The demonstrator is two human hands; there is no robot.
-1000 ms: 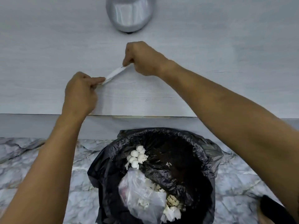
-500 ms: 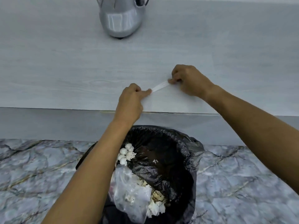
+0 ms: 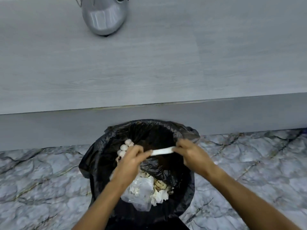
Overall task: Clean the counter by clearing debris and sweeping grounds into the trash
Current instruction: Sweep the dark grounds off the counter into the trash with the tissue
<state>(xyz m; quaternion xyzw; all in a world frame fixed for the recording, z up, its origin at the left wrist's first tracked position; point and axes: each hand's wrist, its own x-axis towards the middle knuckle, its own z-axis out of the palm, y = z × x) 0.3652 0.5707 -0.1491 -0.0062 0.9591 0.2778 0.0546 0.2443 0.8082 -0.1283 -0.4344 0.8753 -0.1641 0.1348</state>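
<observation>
A white paper strip (image 3: pixel 162 150) stretches between my two hands, held level over the open trash bin (image 3: pixel 99 156). My left hand (image 3: pixel 132 159) pinches its left end and my right hand (image 3: pixel 191 151) pinches its right end. The bin has a black liner and stands on the floor against the counter front. Inside it lie dark grounds, white crumpled scraps (image 3: pixel 124 146) and a clear plastic bag (image 3: pixel 141 193). The pale grey wood-grain counter (image 3: pixel 149 63) runs across the upper half of the view.
A silver appliance base (image 3: pixel 104 17) stands at the back of the counter, left of centre. The counter's front edge (image 3: pixel 149 105) overhangs the bin's far rim. Grey marble floor (image 3: pixel 41 180) surrounds the bin.
Both hands have carried the paper strip from the counter top, over its front edge, down to above the trash bin.
</observation>
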